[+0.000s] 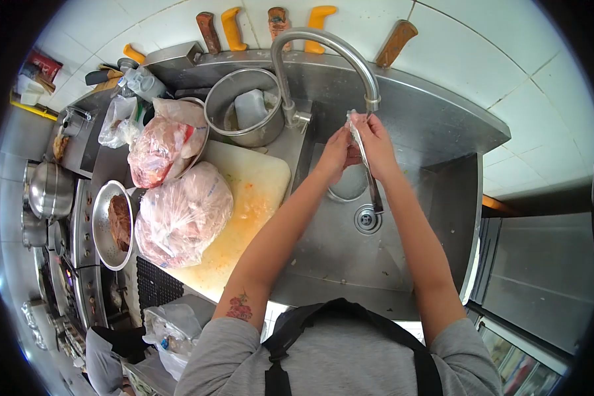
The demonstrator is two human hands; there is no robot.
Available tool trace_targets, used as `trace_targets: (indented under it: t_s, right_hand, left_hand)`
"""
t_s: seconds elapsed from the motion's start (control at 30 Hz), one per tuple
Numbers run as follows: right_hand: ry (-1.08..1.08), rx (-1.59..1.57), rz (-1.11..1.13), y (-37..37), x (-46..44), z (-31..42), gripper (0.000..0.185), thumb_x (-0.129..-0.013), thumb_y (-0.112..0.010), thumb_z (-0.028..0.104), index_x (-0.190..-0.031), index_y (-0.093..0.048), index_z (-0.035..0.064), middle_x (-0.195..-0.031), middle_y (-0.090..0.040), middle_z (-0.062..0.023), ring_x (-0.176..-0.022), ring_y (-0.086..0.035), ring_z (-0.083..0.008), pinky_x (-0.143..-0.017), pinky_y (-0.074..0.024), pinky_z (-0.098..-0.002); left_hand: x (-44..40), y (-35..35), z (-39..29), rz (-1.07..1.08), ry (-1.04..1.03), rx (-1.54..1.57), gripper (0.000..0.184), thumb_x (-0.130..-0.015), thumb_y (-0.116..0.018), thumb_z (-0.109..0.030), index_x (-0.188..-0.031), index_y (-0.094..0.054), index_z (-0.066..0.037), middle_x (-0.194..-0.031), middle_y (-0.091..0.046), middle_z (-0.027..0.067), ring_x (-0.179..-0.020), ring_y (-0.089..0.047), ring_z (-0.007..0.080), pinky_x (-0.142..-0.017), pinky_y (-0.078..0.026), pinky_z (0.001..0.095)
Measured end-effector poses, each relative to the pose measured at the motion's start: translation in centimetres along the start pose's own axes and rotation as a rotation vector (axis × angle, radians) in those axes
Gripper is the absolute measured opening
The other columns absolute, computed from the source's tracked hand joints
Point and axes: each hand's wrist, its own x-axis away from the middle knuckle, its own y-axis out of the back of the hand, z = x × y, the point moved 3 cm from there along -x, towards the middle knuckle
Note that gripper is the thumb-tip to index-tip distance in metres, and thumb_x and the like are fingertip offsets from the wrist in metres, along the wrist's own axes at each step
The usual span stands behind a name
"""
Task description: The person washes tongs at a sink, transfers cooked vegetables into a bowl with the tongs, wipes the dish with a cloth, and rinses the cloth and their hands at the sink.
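Observation:
Under the spout of the curved steel faucet (325,34), my two hands meet above the sink (336,254). My right hand (374,142) is closed around the upper part of a long metal utensil (375,193), whose dark lower end points down toward the drain (367,219). Beside it, my left hand (336,155) has its fingers curled near the same utensil; what they grip, if anything, is partly hidden. Below my hands, a clear round item (348,185) lies in the sink.
Left of the sink are a stained cutting board (261,178), bagged meat (185,211), a steel pot (219,109) and a colander (101,228) with meat. Knife handles (233,30) line the back wall. Part of another person (102,360) shows at lower left.

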Motion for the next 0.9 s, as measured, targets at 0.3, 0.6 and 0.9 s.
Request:
trace_targets:
  t_s: [0.3, 0.6, 0.9]
  right_hand:
    - [-0.139, 0.595, -0.025, 1.8, -0.6, -2.5, 0.03, -0.091, -0.053, 0.034, -0.092, -0.055, 0.0041, -0.071, -0.057, -0.0023, -0.058, -0.053, -0.0089, -0.052, -0.0426, -0.0258]
    - [-0.247, 0.419, 0.416, 3.1, -1.0, -1.4, 0.022, -0.087, -0.057, 0.011, -0.105, -0.062, -0.0002, -0.087, -0.065, -0.0068, -0.081, -0.062, -0.013, -0.072, -0.0506, -0.0263]
    - [-0.214, 0.28, 0.529, 1.8, -1.5, 0.8, 0.035, -0.086, -0.059, 0.011, -0.118, -0.055, -0.0027, -0.109, -0.062, -0.0133, -0.095, -0.062, -0.018, -0.086, -0.0492, -0.0285]
  left_hand:
    - [7.0, -0.4, 6.9, -0.044, 0.076, -0.141, 0.046, -0.095, -0.032, -0.048, -0.117, -0.046, -0.011, -0.085, -0.053, -0.0006, -0.07, -0.051, 0.0098, -0.061, -0.042, 0.0233]
    - [9.9, 2.6, 8.8, -0.104, 0.186, 0.104, 0.056, -0.095, -0.025, -0.05, -0.125, -0.045, -0.008, -0.067, -0.043, -0.002, -0.05, -0.036, 0.0079, -0.047, -0.03, 0.0222]
    - [11.0, 2.8, 8.2, -0.07, 0.198, 0.102, 0.062, -0.094, -0.019, -0.056, -0.098, -0.051, -0.003, -0.048, -0.036, 0.0001, -0.036, -0.033, 0.0112, -0.036, -0.028, 0.0248]
